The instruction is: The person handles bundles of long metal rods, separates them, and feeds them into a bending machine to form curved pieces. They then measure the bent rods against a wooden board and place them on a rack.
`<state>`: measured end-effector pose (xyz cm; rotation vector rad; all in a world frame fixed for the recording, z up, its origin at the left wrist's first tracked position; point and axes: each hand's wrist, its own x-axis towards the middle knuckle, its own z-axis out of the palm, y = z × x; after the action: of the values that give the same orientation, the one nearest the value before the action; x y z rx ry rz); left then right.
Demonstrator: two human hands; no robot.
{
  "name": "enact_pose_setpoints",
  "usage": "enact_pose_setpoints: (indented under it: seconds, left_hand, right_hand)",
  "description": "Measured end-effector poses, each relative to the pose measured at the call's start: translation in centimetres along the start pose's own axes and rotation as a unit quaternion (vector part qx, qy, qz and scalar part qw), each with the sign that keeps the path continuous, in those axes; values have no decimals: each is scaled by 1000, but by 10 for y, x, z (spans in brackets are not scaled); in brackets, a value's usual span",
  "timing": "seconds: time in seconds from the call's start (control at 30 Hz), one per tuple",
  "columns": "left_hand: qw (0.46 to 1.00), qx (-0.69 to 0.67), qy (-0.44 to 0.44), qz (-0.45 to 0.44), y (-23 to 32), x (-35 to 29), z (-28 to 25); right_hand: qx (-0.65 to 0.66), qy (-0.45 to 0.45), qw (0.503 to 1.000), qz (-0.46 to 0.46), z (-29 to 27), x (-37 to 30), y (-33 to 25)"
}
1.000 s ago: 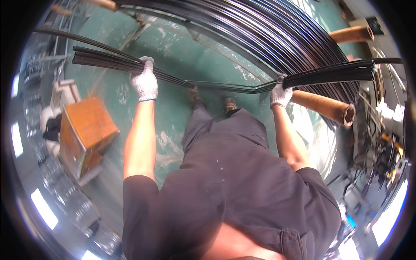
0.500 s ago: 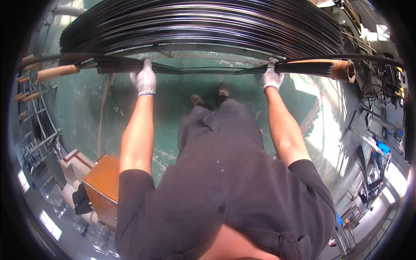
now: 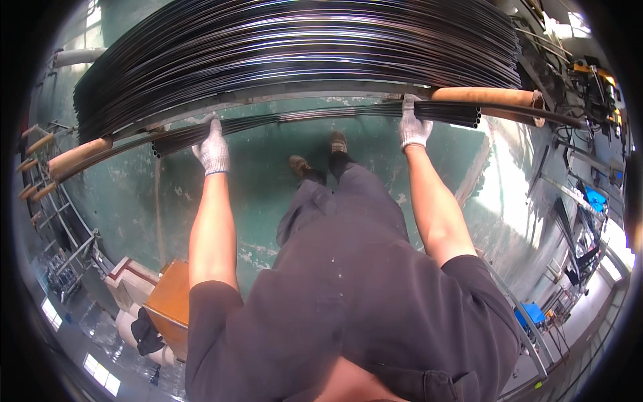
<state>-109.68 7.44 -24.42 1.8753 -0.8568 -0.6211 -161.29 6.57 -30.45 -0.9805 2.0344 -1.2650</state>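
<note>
A bundle of thin black tubes (image 3: 308,115) stretches across in front of me, gripped at two places. Wearing a whitish knit glove, my left hand (image 3: 213,149) is wrapped round its left part. My right hand (image 3: 414,124), gloved alike, closes on the right part with the thumb on top. Round open tube ends show just beyond each hand, and some longer pieces run further out on both sides. Beyond the bundle lies a large stack of long black tubes (image 3: 301,47). The fingers under the bundle are hidden.
Brown padded rollers lie at the left (image 3: 77,157) and right (image 3: 489,97) of a metal rail (image 3: 268,95) before the stack. Behind my left elbow stands an orange-brown box (image 3: 171,301). Metal racks line both sides of the worn green floor (image 3: 261,194).
The bundle now slants, with its left end lower in view and nearer me. My left hand has come down with it; my right hand has shifted slightly left. Both keep their hold.
</note>
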Motion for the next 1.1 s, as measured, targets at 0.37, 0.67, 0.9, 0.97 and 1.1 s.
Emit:
enact_pose_setpoints:
  seconds: [0.37,0.67,0.9,0.97,1.1]
  left_hand:
    - [999,-32,-1,-7,-7,9,5]
    - [1000,-5,-11,10,-25,41,12]
    - [999,19,3,-41,-17,84,36]
    - [997,-8,15,-73,-11,86,35]
    - [1000,-19,-7,-12,-3,86,26]
  right_hand:
    - [1,-2,999,-45,-9,-9,-46]
    - [89,-7,996,-19,8,15,-36]
    - [20,-18,1000,7,20,48,-56]
    - [-22,-23,999,-20,23,55,-57]
    - [5,-49,999,5,29,63,-51]
